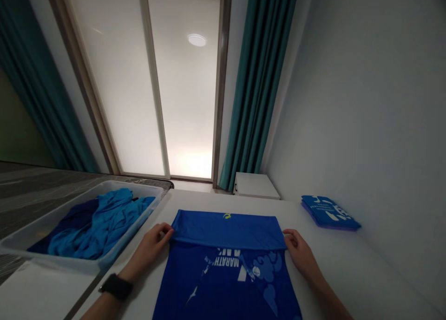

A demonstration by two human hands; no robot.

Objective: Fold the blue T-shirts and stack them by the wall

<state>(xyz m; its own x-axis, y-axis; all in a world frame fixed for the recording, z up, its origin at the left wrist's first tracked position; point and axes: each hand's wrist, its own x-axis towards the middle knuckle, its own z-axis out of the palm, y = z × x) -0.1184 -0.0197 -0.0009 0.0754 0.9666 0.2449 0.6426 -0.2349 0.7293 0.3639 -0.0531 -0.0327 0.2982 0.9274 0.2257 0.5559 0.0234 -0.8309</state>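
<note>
A blue shirt (pixel 223 283) with white "MARATHON"-like lettering, upside down from here, lies flat on the white table. Its far end is turned over toward me as a straight band with a small yellow mark. My left hand (pixel 158 238), below a black wristwatch, pinches the left edge of that band. At the opposite edge, my right hand (pixel 298 250) has its fingers curled closed on the fabric by the fold. The shirt's near end runs out of view at the bottom.
A translucent plastic bin (pixel 101 264) of crumpled blue clothes (pixel 104 222) stands at the left. Folded blue garments (pixel 329 213) lie at the right by the wall. Beyond the table (pixel 205 201) are a small white cabinet (pixel 256 185), teal curtains (pixel 259 78) and frosted sliding doors (pixel 188 101).
</note>
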